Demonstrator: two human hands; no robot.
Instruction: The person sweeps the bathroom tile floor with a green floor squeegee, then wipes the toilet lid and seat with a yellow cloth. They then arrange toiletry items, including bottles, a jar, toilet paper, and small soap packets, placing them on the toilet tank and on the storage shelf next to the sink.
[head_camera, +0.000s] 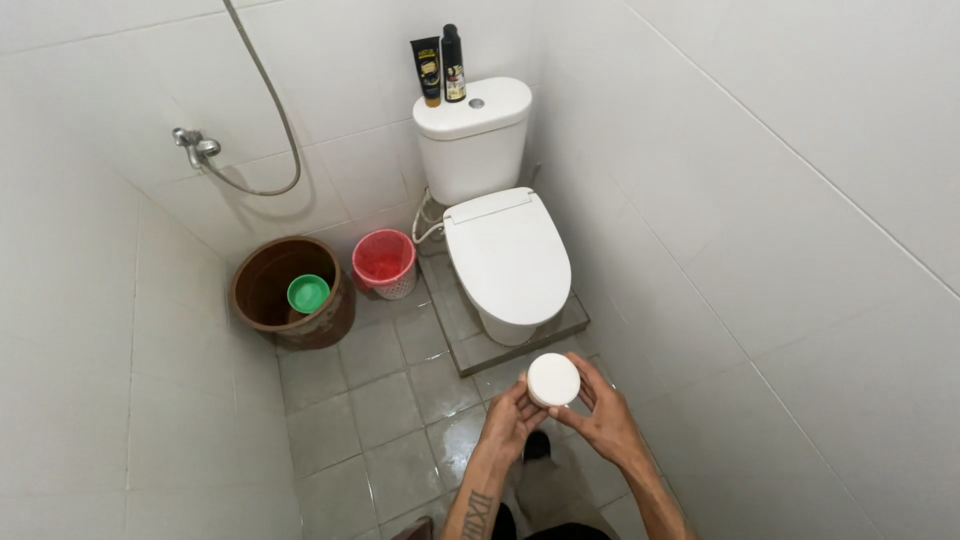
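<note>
Both hands are meeting low in view: left hand (513, 418) and right hand (598, 415) are closing around a round white container (553, 380), held above wet grey floor tiles (390, 400) near the closed white toilet (505, 255). Risk, as judged: damp fingers slipping, container dropping onto tile.

white jar lid (553, 380), red basket (384, 262), brown bucket (290, 292)
</note>
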